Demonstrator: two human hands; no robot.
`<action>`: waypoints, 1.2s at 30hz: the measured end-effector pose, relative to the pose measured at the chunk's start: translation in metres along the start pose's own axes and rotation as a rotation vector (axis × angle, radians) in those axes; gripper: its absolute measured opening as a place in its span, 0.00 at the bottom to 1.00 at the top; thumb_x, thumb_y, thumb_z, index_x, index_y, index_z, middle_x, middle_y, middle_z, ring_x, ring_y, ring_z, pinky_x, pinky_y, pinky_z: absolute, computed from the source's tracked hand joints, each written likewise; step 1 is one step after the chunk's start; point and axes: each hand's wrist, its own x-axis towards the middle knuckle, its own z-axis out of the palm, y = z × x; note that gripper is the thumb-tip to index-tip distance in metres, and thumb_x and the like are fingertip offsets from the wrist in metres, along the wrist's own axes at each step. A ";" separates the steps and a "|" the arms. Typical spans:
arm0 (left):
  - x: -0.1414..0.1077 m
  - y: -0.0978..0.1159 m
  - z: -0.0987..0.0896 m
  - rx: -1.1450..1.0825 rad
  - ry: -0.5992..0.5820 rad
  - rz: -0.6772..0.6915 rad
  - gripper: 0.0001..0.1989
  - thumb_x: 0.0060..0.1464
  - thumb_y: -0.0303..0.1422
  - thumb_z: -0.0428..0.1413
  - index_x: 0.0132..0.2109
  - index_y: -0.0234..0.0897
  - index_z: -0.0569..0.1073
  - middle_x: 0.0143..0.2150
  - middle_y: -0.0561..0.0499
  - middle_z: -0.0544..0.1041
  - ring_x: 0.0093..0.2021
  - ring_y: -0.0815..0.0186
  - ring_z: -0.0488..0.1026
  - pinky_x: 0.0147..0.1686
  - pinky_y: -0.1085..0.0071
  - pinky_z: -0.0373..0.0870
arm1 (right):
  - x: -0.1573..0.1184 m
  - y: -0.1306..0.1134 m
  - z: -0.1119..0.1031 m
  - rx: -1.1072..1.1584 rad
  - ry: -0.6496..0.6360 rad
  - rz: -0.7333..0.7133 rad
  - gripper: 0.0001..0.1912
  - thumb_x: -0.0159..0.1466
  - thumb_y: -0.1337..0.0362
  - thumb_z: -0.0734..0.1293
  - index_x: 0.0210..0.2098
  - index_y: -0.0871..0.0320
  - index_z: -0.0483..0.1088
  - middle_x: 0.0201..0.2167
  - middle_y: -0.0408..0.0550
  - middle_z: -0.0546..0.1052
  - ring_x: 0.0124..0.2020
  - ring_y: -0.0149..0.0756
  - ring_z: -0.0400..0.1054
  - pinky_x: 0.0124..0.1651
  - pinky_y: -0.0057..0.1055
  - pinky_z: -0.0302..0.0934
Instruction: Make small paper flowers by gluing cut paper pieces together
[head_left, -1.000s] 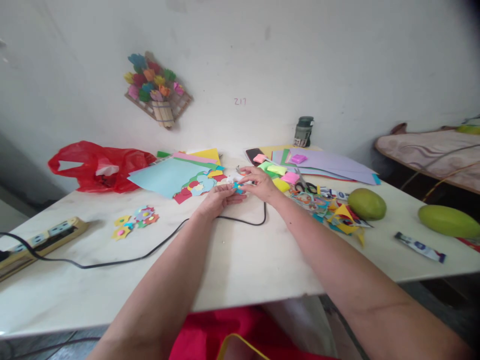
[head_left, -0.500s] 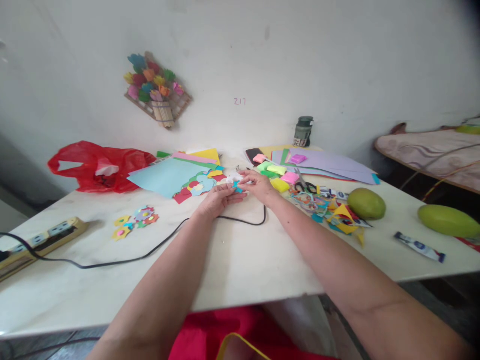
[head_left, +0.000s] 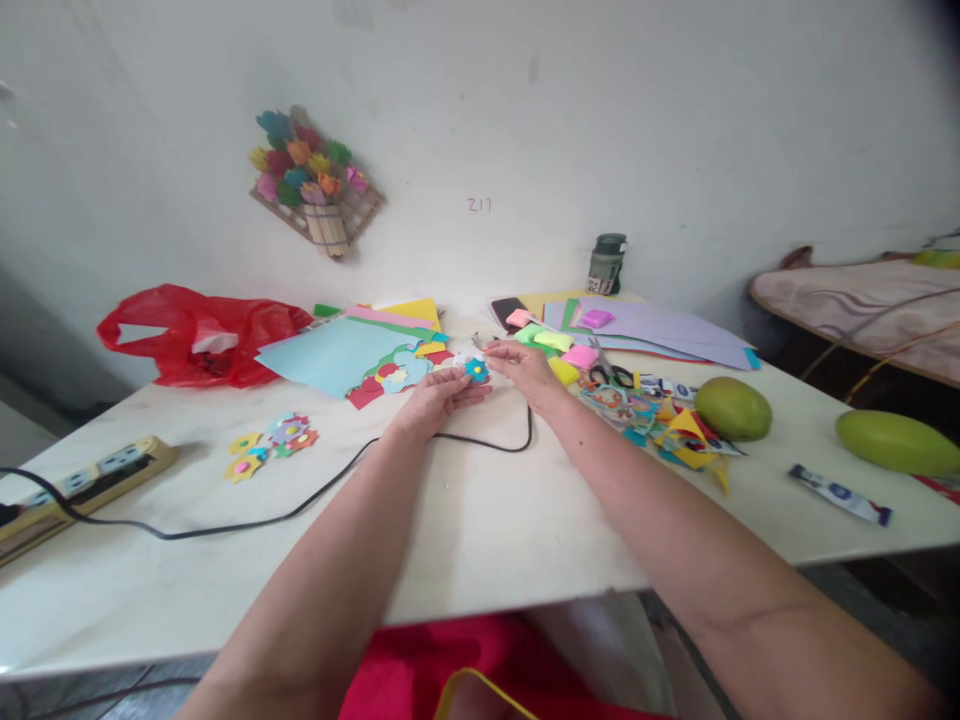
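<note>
A small blue paper flower (head_left: 476,370) with a yellow centre is held between the thumb and fingers of my left hand (head_left: 442,396). Just right of the flower is my right hand (head_left: 523,368), its thumb and forefinger close together; whether anything small is between them cannot be made out. Behind the hands lie cut paper shapes (head_left: 405,370) in light blue, red and yellow. Finished-looking paper flowers (head_left: 289,430) with round centres rest on the table to the left. Soft coloured packets (head_left: 580,356) lie beyond my right hand.
A black cable (head_left: 300,512) crosses the table from a power strip (head_left: 124,462). Scissors (head_left: 613,376), paper scraps (head_left: 686,440), green fruit (head_left: 733,408) and a tube (head_left: 840,494) are at right. A red bag (head_left: 202,335) and paper sheets (head_left: 330,355) stand at left.
My right hand has drawn slightly up and right, off the blue flower. The flower's yellow centre now shows, while my left hand stays nearly in place.
</note>
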 end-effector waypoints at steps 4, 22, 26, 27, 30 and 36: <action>0.000 0.001 0.001 -0.010 0.023 -0.002 0.08 0.45 0.27 0.61 0.35 0.30 0.74 0.36 0.44 0.79 0.39 0.57 0.76 0.45 0.60 0.70 | 0.000 0.000 0.002 -0.052 0.017 -0.069 0.03 0.49 0.65 0.70 0.25 0.57 0.75 0.41 0.50 0.75 0.47 0.38 0.68 0.48 0.36 0.62; 0.001 0.002 0.004 -0.097 0.051 -0.051 0.05 0.48 0.24 0.56 0.35 0.30 0.71 0.33 0.45 0.79 0.40 0.56 0.76 0.47 0.56 0.69 | -0.004 0.003 0.007 -0.331 -0.063 -0.270 0.03 0.53 0.66 0.69 0.27 0.53 0.77 0.47 0.48 0.74 0.48 0.38 0.66 0.51 0.37 0.60; 0.001 0.003 0.005 -0.089 0.058 -0.041 0.06 0.49 0.25 0.55 0.37 0.30 0.72 0.36 0.43 0.78 0.42 0.55 0.76 0.49 0.55 0.67 | -0.005 -0.007 0.002 -0.444 -0.122 -0.357 0.09 0.58 0.65 0.64 0.31 0.54 0.77 0.49 0.48 0.73 0.48 0.38 0.66 0.54 0.38 0.57; 0.001 0.003 0.005 -0.092 0.058 -0.037 0.07 0.49 0.25 0.55 0.38 0.30 0.72 0.36 0.43 0.78 0.42 0.55 0.75 0.49 0.55 0.67 | -0.005 -0.008 0.000 -0.455 -0.125 -0.362 0.10 0.59 0.65 0.63 0.32 0.54 0.77 0.49 0.48 0.72 0.47 0.38 0.66 0.54 0.38 0.57; 0.001 0.003 0.005 -0.102 0.065 -0.034 0.07 0.50 0.24 0.54 0.39 0.30 0.72 0.36 0.44 0.78 0.42 0.56 0.76 0.50 0.55 0.67 | -0.004 -0.007 -0.002 -0.481 -0.081 -0.377 0.10 0.58 0.65 0.63 0.35 0.54 0.77 0.50 0.48 0.72 0.45 0.37 0.67 0.52 0.38 0.58; 0.003 0.001 0.001 -0.120 0.056 -0.018 0.04 0.48 0.23 0.55 0.34 0.31 0.72 0.33 0.46 0.78 0.39 0.58 0.76 0.50 0.57 0.67 | -0.003 -0.001 0.001 -0.597 -0.066 -0.495 0.10 0.55 0.67 0.65 0.34 0.53 0.77 0.49 0.48 0.72 0.44 0.38 0.67 0.50 0.38 0.60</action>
